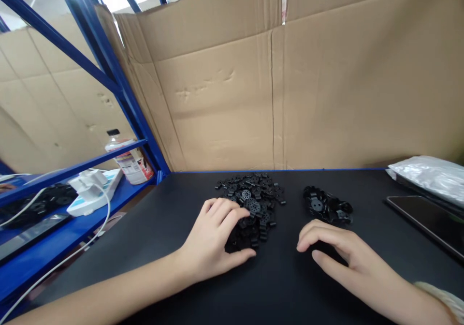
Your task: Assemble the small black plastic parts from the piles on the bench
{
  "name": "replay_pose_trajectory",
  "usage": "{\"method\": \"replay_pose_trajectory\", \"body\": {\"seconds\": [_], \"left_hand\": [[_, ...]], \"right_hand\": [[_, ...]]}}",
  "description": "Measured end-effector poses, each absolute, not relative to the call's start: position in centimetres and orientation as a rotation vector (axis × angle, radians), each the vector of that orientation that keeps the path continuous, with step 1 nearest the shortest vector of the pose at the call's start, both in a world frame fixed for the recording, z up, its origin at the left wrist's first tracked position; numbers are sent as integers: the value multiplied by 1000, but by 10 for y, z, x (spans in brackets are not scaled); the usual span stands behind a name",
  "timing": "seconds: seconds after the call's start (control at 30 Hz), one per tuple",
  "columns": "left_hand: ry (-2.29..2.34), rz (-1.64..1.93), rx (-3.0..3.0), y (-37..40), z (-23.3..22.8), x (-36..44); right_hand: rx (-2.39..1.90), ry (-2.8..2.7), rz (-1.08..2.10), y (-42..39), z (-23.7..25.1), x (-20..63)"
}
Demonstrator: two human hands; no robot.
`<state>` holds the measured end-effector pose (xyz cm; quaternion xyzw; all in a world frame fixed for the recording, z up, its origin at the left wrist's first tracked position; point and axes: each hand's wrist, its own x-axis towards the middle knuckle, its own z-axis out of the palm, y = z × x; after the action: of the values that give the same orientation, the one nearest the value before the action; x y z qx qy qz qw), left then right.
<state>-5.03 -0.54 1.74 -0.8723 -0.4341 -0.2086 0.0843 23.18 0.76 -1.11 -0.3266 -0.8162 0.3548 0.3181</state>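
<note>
A heap of small black plastic parts [255, 201], some of them round with holes, lies at the middle of the black table [159, 223]. Against the left side of this heap rests my left hand [217, 235], its thumb and fingers spread apart around the near parts. My right hand [337, 255] hovers over the table to the right, fingers curved, with a gap between thumb and forefinger and nothing visible between them. Just beyond it sits a smaller cluster of glossy black round parts [326, 204].
A dark flat device like a phone or tablet [427, 218] and a silvery plastic bag [431, 175] lie at the right. On the left, a blue rack [134, 122] carries a bottle [132, 163] and a white power strip [96, 194] with cables. Cardboard [224, 97] walls the back.
</note>
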Motion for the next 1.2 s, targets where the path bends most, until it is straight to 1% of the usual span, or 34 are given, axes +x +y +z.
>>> {"method": "replay_pose_trajectory", "body": {"seconds": [0.17,0.33,0.43,0.53,0.63,0.77,0.83,0.87,0.93,1.03,1.2], "left_hand": [[-1425,-592,-2616,-14,28,-67],[-1239,-600,-2691,-10,20,-73],[-1170,-678,-2756,-8,22,-69],[-1146,-843,-2740,-10,31,-63],[-1068,-1034,-2633,-15,39,-50],[-860,-1245,-2654,-21,32,-18],[-705,-1322,-2733,-21,22,-1],[-633,-1372,-2756,-20,17,6],[-558,-1501,-2758,-18,9,19],[-582,-1674,-2731,-15,1,28],[-622,-1745,-2765,-14,-6,28]], "right_hand": [[-849,-2129,943,8,-10,230],[-845,-2107,921,6,-7,228],[-840,-2109,913,6,-8,229],[-836,-2083,944,7,-9,230],[-855,-1929,1148,3,-8,226],[-735,-1461,1738,-10,-3,216],[-623,-1285,1934,-16,-1,212],[-581,-1247,1963,-18,0,211],[-556,-1230,1923,-20,0,210],[-621,-1161,1851,-19,-5,210],[-654,-938,1972,-17,-14,207]]}}
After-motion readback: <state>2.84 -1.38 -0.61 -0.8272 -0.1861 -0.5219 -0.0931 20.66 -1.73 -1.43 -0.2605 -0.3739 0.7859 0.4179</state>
